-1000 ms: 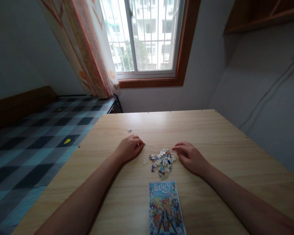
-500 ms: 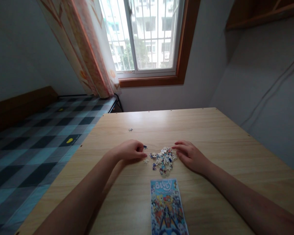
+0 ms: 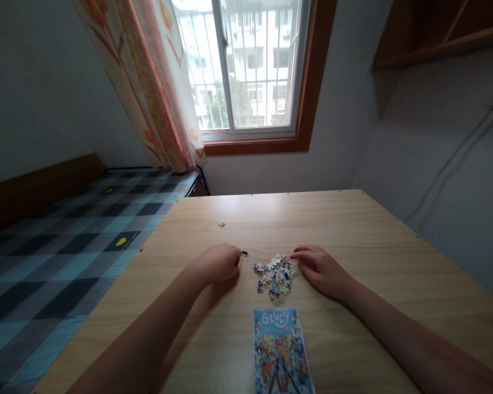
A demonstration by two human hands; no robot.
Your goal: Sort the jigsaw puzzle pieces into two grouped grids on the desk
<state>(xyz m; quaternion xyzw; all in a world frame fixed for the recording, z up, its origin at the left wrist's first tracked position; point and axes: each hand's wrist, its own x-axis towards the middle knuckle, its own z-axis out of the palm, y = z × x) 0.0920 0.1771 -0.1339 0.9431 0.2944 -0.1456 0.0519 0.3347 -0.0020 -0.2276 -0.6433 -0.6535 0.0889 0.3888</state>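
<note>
Cannot see into curled left hand (image 3: 221,261) or tell its grip; see right hand (image 3: 319,269) loosely spread, seemingly empty, beside overlapping puzzle pieces (image 3: 276,274), and cut-off Bluey picture (image 3: 282,345).

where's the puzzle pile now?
Head view: the puzzle pile lies below and right of image centre, between the left hand and the nearer right hand, just beyond the Bluey sheet.

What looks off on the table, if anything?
Mildly odd: one puzzle piece sits alone toward the far edge of the table, well away from the pile of pieces. A dark blue piece also lies outside the pile, by the left hand. Nothing looks spilled; the pieces are too small to check for damage.
</note>
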